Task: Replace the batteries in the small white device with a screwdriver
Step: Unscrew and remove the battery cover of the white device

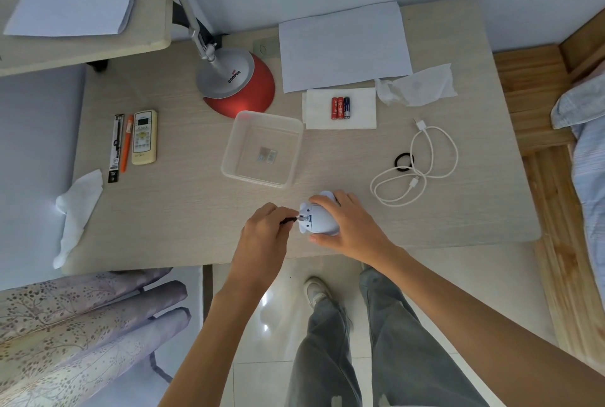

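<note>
The small white device [322, 218] lies on its side near the table's front edge. My right hand [347, 224] grips it from the right, fingers over its top and thumb under it. My left hand [265, 231] pinches a small dark screwdriver [289, 220] whose tip meets the device's left end. Three batteries [340, 108], two red and one dark blue, lie side by side on a white tissue [363, 111] farther back.
A clear plastic tray [235, 148] sits behind the device with small pieces inside. A red lamp base [258, 85], paper sheet [343, 46], crumpled tissue [415, 85], white cable [419, 170], black ring [403, 162], remote [144, 137] and pens [121, 144] lie around the table.
</note>
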The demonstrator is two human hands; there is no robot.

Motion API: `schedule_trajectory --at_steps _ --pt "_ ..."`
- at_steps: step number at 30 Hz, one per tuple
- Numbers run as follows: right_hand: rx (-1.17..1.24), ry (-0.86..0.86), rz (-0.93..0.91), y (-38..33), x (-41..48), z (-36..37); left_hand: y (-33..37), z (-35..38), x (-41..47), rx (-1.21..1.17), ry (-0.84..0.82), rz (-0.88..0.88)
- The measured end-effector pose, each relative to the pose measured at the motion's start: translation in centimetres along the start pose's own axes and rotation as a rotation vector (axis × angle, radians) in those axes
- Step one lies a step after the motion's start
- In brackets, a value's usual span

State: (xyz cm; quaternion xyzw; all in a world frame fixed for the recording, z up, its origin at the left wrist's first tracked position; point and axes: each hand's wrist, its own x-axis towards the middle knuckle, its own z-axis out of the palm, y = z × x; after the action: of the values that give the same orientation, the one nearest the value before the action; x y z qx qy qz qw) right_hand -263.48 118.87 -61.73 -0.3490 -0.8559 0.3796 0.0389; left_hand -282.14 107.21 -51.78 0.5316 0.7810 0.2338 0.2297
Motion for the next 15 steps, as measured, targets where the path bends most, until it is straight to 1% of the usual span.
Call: schedule_trajectory --at_steps 2,4,8,15 --pt "-0.002 -0.006 0.002 0.0 0.0 0.0 0.0 -0.7 -0.2 -0.027 0.022 -0.005" --pt "-0.005 -0.005 0.002 0.0 0.0 -0.1 0.0 -1.5 -0.3 -0.057 0.061 -0.046" --pt "0.005 -0.005 0.015 -0.2 0.0 -0.2 -1.7 -2.4 -0.6 -0.144 0.151 -0.214" --pt "0.004 -0.010 0.020 -0.4 -0.1 -0.4 -7.5 -2.4 -0.6 -0.278 0.266 -0.507"
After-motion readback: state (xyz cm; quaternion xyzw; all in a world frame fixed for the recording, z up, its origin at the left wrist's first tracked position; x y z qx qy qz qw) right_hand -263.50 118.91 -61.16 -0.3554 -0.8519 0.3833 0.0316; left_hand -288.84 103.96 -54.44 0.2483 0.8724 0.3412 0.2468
